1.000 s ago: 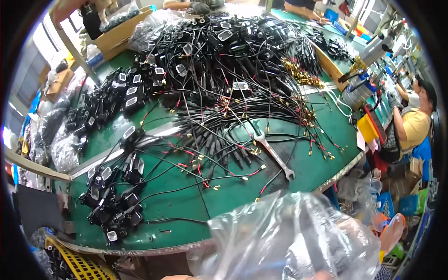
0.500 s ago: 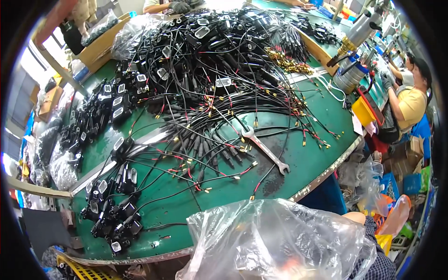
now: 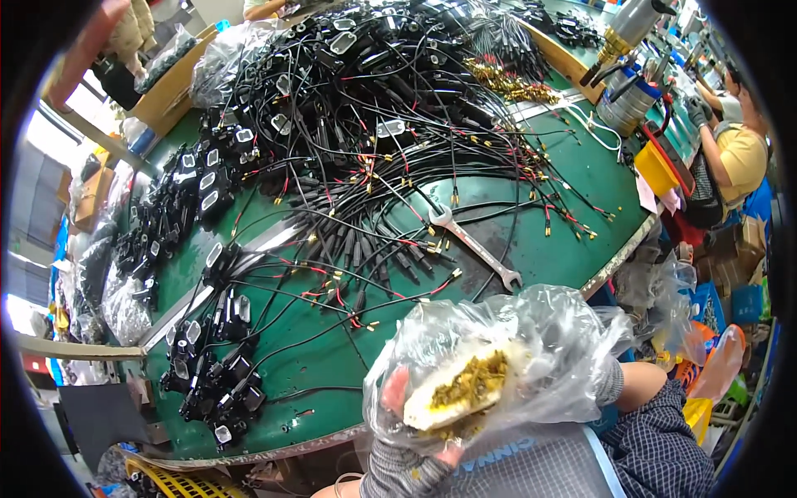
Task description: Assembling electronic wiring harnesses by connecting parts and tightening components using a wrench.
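A clear plastic bag (image 3: 548, 332) is bunched up in front of me over the table's near edge. Inside it shows a white bun (image 3: 444, 394) with chopped yellow-green filling (image 3: 481, 378). My left hand (image 3: 407, 465), in a grey fingerless glove, closes around the bun from below, thumb on its left side, through the film. At the bag's right side is my right hand (image 3: 613, 383), also grey-gloved, gripping the plastic; its fingertips are mostly hidden by the crinkled film. Beyond the bag lies a silver open-end wrench (image 3: 475, 247).
A big heap of black cabled parts (image 3: 349, 91) covers the far side of the green table (image 3: 564, 266). A smaller cluster (image 3: 220, 373) lies near left. Farther right are a metal can (image 3: 623, 108), a yellow bin (image 3: 656, 170) and a person in yellow (image 3: 739, 162).
The bag has been gathered up and drawn away from the lower edge, so the bun and both my gloved hands now show. The view has shifted slightly; the wrench and cables lie as before.
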Demonstrator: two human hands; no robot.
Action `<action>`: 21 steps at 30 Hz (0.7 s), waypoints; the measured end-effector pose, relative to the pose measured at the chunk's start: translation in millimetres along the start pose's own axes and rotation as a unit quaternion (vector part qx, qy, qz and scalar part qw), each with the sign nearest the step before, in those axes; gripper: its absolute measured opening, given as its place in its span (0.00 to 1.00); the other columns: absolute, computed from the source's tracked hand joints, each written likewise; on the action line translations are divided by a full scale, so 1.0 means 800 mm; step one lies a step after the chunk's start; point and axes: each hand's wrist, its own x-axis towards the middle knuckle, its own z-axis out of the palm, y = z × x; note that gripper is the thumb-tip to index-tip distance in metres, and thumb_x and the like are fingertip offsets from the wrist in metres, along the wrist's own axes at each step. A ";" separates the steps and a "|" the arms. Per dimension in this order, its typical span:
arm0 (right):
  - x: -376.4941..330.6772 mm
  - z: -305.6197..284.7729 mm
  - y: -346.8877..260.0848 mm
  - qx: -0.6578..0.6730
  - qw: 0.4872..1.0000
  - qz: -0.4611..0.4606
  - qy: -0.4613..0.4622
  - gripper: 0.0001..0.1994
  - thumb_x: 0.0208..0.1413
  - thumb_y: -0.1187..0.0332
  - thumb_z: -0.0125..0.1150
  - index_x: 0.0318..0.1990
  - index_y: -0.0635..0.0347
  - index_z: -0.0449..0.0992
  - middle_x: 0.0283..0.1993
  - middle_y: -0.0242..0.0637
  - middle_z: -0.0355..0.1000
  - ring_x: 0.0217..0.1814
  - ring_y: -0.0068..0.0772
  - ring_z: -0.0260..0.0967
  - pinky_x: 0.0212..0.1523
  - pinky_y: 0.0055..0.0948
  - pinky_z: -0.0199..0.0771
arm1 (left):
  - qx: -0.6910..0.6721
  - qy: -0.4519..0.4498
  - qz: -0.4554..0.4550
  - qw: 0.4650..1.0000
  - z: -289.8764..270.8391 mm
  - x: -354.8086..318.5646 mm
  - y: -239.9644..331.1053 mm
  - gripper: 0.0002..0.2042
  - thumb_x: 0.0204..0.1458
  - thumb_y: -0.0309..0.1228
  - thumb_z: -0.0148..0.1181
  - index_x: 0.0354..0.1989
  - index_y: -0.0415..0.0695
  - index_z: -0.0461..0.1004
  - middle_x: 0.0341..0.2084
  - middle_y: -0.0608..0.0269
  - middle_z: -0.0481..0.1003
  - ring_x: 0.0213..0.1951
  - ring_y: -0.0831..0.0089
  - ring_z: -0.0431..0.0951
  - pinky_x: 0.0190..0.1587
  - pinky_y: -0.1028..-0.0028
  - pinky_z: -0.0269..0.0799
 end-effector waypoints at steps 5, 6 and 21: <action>0.007 -0.005 0.000 -0.025 0.999 -0.044 0.007 0.28 0.44 0.68 0.56 0.54 0.62 0.53 0.54 0.38 0.53 0.54 0.28 0.53 0.56 0.26 0.52 | 0.014 -0.009 -0.067 0.998 0.011 0.019 0.005 0.48 0.30 0.28 0.64 0.58 0.53 0.33 0.54 0.56 0.47 0.53 0.61 0.55 0.52 0.64 0.56; 0.008 -0.007 -0.005 -0.033 0.998 -0.055 0.011 0.28 0.44 0.68 0.56 0.54 0.62 0.53 0.55 0.38 0.53 0.55 0.28 0.53 0.56 0.26 0.52 | 0.004 -0.021 -0.091 0.996 0.017 0.025 0.007 0.47 0.31 0.29 0.63 0.58 0.53 0.34 0.54 0.56 0.47 0.54 0.61 0.55 0.52 0.64 0.55; -0.040 -0.150 -0.142 -0.220 0.920 -0.210 0.248 0.21 0.44 0.66 0.55 0.47 0.63 0.61 0.47 0.39 0.62 0.48 0.30 0.60 0.51 0.30 0.59 | 0.143 -0.242 -0.044 0.959 0.039 0.055 -0.012 0.33 0.44 0.46 0.52 0.55 0.40 0.50 0.53 0.54 0.55 0.52 0.60 0.58 0.52 0.66 0.53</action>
